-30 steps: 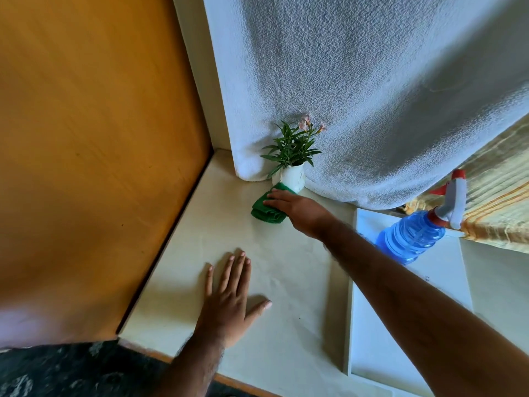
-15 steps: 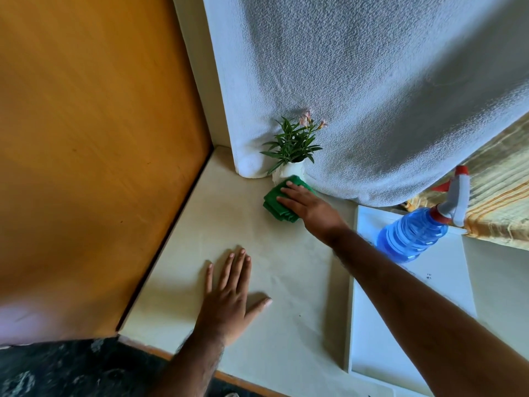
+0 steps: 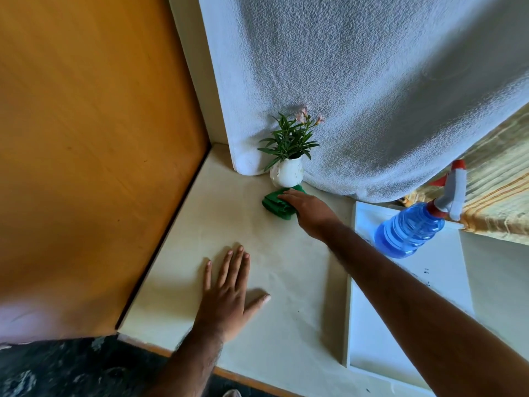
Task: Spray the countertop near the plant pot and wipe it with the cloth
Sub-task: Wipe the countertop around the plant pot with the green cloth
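Head view looks down on a pale cream surface (image 3: 200, 224) that fills the middle of the frame, with an orange-brown wooden panel (image 3: 86, 138) along the left side. We see the right hand (image 3: 307, 209) reaching in from the lower right, palm down with fingers together, pressing flat on a bunched green cloth (image 3: 274, 204) just above the centre of the frame. That cloth lies on the surface and touches the base of a small white plant pot (image 3: 286, 174), which stands upright and holds green leaves with a few pinkish flowers. Behind the pot a white textured cloth hanging (image 3: 372, 96) covers the upper right of the frame. We see the left hand (image 3: 229, 293) at lower centre, resting flat on the surface with fingers spread and thumb out, holding nothing, well apart from the cloth. At the right edge a blue spray bottle (image 3: 409, 229) with a grey and red trigger head stands on a white tray (image 3: 380, 339), apart from both hands. A yellow striped fabric (image 3: 501, 196) shows at the far right
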A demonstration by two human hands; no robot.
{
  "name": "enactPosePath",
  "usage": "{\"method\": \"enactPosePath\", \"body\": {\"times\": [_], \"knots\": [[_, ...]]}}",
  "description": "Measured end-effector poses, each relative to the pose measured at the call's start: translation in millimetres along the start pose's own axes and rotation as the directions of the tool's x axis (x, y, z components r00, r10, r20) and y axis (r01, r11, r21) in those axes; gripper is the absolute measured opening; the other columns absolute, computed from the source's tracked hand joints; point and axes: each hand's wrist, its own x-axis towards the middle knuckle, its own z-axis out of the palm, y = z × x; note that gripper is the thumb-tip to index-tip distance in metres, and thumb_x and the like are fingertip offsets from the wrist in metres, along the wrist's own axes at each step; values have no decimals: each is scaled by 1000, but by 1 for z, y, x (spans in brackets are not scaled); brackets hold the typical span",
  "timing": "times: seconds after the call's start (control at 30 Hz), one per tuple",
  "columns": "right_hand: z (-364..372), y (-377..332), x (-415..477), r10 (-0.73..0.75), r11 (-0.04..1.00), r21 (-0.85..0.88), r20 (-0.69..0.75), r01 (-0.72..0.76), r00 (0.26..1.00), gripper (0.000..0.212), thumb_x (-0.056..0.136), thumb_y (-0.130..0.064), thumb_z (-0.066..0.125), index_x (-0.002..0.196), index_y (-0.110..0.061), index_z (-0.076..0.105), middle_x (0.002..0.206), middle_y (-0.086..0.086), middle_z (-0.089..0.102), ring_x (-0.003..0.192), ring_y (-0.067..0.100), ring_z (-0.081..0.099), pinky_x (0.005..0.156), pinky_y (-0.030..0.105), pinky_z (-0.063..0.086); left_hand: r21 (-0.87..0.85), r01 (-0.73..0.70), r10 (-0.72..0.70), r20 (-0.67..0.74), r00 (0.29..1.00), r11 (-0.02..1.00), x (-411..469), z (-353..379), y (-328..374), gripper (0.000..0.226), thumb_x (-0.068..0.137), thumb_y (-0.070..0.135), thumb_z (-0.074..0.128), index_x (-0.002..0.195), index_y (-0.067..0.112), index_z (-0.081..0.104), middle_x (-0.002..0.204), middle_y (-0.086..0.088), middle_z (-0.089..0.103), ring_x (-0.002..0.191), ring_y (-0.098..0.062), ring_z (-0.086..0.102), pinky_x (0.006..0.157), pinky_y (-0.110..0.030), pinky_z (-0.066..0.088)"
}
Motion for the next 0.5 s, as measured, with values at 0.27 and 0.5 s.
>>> {"method": "enactPosePath", "body": {"times": [0.27, 0.5], "knots": [[-14, -32, 17, -195, 971, -120, 94, 205, 976, 66, 77, 14, 50, 137, -13, 56, 135, 10, 59, 119, 30, 57, 95, 38, 50, 16, 20, -20, 11, 1000, 1000, 1, -1, 1, 100, 87, 84, 17, 158, 15, -3, 168, -6, -4, 154, -25, -3, 121, -60, 1], [-15, -31, 11, -443, 855, -247, 110, 456, 890, 50, 83, 5, 33, 122, 6, 65, 122, 26, 66, 119, 44, 59, 102, 47, 47, -4, 15, -15, 4, 1000, 1000, 1, 2, 0, 100, 87, 84, 18, 158, 16, -3, 168, -5, -4, 155, -24, -3, 120, -61, 2]]}}
